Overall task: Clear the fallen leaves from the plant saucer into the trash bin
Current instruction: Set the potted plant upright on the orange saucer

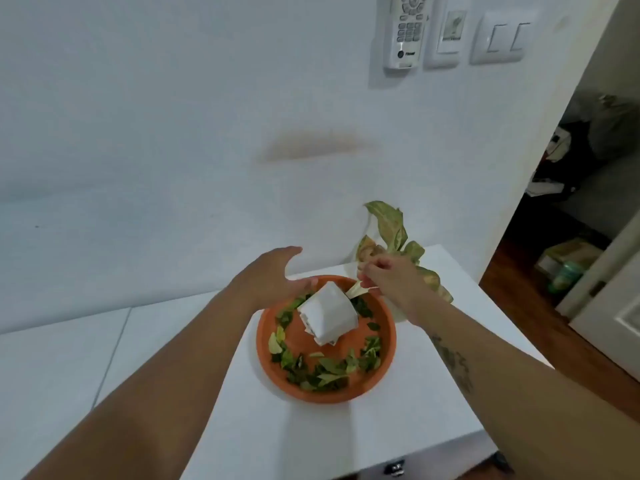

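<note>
An orange round saucer (pixel 384 341) lies on a white table (pixel 263 427), with several green fallen leaves (pixel 325 372) scattered around its inside. A small white pot (pixel 329 315) is tipped over above the saucer's middle, its plant (pixel 391 230) pointing away toward the wall. My right hand (pixel 388 275) is pinched on the plant's stems just beyond the pot's mouth. My left hand (pixel 273 271) hovers open at the saucer's far left rim, fingers spread beside the pot. No trash bin is in view.
A white wall stands right behind the table, with a remote holder (pixel 407 31) and switches (pixel 498 38) high up. On the right, an open doorway (pixel 571 202) shows a dark room with clutter on a wooden floor. The table's right edge runs near the doorway.
</note>
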Tool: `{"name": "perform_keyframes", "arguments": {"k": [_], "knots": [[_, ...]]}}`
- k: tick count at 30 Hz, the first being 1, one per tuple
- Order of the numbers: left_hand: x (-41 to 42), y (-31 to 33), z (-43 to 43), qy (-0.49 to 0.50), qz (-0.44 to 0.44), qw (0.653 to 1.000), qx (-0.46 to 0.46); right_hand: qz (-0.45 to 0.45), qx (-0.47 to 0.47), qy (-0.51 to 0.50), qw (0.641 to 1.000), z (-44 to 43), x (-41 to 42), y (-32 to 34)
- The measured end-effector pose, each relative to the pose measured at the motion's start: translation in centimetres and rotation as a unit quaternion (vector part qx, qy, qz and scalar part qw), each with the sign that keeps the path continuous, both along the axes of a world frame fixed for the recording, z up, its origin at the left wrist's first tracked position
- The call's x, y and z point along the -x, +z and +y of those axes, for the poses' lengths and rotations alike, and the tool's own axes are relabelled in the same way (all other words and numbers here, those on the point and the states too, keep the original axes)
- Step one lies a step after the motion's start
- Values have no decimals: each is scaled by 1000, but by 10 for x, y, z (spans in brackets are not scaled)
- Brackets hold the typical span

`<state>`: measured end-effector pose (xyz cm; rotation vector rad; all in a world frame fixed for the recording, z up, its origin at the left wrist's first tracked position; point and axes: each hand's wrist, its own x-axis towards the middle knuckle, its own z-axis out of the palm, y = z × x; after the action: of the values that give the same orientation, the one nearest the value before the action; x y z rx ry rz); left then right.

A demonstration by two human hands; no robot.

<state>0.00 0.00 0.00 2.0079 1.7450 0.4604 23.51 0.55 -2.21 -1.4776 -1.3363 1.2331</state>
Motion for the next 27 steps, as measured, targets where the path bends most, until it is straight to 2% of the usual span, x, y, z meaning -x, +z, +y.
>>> {"name": "perform_keyframes", "arguments": {"k": [7,13,22,27], "knots": [[-14,-36,7,-32,15,996,87,26,95,4,995,-11,-9,-60],[-21,-50,14,-43,-1,989,145,16,110,37,993,-9,-7,-83],[-28,-57,24,-32,-52,976,207,111,185,63,974,-9,-4,-88],[-29,-53,30,-42,-48,971,229,162,188,43,968,-9,-2,-94]]}}
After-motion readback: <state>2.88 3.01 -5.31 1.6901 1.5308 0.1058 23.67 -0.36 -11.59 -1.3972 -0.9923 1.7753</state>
